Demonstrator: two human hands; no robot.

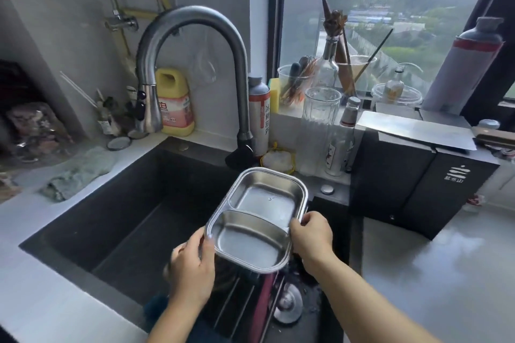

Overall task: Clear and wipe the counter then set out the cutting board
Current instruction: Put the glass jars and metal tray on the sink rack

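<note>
Fingers (308,217) of both hands curl over the tray (257,220) rims, lower centre, holding it level above the sink (125,211), probably to drain.

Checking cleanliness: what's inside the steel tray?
Both compartments of the steel tray look empty, save a few droplets. The left hand and right hand cover bits of its rim.

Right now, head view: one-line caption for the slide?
Left hand and right hand grip a two-compartment steel tray over the dark sink, faucet behind.
</note>
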